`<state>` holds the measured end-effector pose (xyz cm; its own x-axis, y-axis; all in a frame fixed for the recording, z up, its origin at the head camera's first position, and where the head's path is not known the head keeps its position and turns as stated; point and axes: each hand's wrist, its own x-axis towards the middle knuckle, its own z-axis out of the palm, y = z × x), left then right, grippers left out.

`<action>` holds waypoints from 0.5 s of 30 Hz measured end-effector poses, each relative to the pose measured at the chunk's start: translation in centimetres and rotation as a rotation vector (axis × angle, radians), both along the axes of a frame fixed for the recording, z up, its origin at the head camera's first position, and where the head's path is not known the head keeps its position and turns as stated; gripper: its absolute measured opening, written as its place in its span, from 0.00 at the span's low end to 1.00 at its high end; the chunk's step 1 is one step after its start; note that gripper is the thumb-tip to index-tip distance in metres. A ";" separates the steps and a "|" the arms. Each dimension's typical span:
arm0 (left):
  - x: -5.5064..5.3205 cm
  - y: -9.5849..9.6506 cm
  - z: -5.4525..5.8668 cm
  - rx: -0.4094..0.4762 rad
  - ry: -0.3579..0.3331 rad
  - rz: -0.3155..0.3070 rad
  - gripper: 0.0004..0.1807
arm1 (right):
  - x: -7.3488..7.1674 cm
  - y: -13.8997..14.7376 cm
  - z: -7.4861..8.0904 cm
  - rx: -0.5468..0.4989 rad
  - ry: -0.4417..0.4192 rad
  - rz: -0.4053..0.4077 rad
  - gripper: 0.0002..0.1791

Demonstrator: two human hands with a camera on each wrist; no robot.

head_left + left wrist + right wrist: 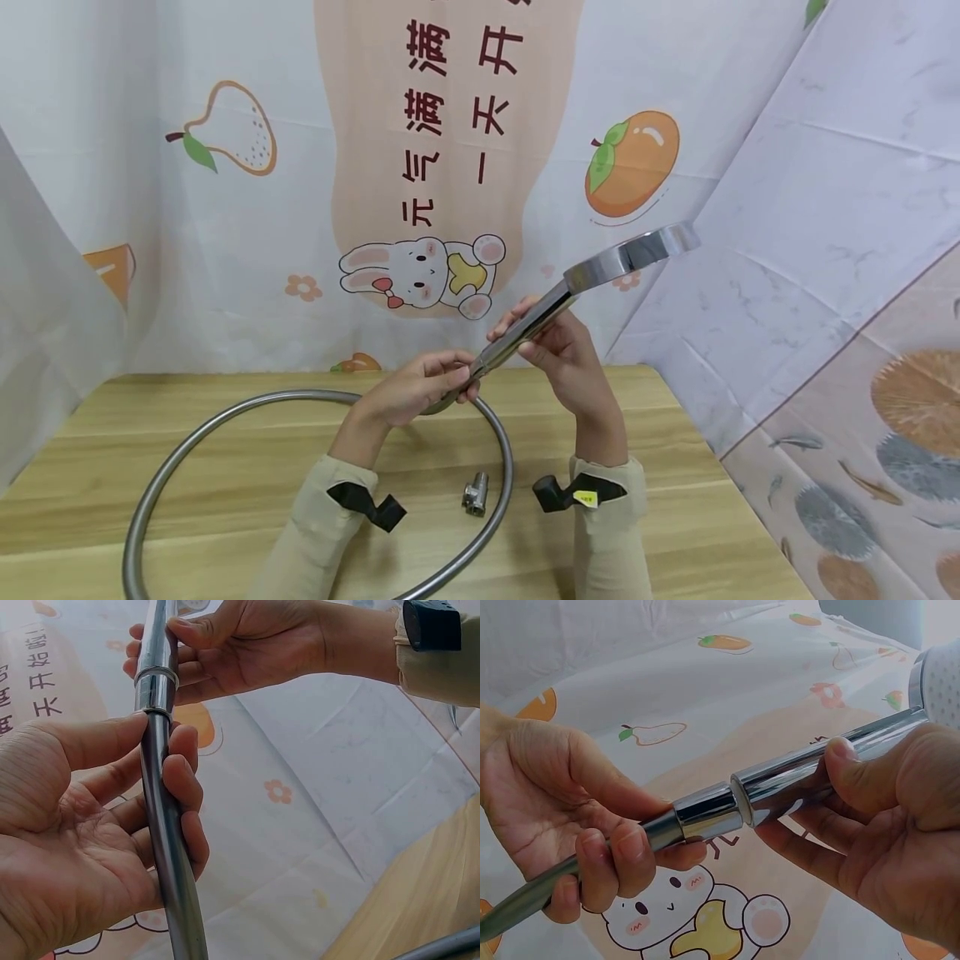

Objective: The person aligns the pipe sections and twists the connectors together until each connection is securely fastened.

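My right hand [566,358] grips the chrome handle of a shower head [534,321], which slants up to the right with its round head at the top. With fingers curled round it, my left hand [416,387] holds the grey shower hose [161,810] just below its chrome end nut [709,813]. In the right wrist view the nut lines up with the handle's lower end, and a pale ring shows at the joint. Thumb and fingers of the right hand wrap the handle a little above that joint. Both pieces are held above the table.
The rest of the hose loops widely over the wooden table [247,475]. Inside the loop, between my forearms, lies a small chrome valve fitting [475,494]. A printed cloth [247,250] hangs behind the table's back edge, and another cloth [750,217] borders the right side.
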<state>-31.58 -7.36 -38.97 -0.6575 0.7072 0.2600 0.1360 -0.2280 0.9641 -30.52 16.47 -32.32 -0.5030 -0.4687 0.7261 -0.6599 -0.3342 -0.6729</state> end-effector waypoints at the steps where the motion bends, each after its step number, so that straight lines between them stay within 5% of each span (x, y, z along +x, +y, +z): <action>1: 0.0 0.0 0.0 0.000 0.000 0.003 0.13 | 0.0 0.0 0.0 0.000 0.002 -0.005 0.15; 15: -0.1 0.0 0.0 0.040 -0.026 0.011 0.10 | 0.2 0.0 0.1 0.015 -0.003 -0.027 0.15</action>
